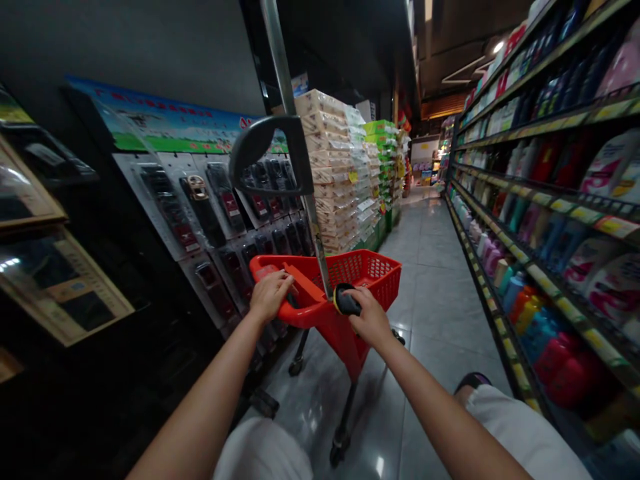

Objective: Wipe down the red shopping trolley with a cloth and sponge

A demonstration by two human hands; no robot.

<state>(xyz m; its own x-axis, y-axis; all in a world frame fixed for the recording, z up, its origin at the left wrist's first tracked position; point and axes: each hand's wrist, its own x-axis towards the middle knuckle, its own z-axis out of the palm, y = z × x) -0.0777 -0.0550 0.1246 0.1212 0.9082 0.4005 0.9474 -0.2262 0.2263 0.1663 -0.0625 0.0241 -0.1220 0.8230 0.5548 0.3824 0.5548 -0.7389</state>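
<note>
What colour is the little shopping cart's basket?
The basket is red, clearest in the head view.

Grey glossy floor tiles (435,293) run along a dim store aisle. Shelving (550,200) with bottles (530,313) lines the right edge; a pegboard display (200,200) and stacked packs (340,167) line the left. A ceiling lamp (498,47) glows far ahead.

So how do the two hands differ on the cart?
The left hand curls over the rim of the red basket; the right hand wraps a black grip with a yellow ring. The left hand sits away from the metal pole, the right hand beside it. Both are at the basket's near edge.
</note>
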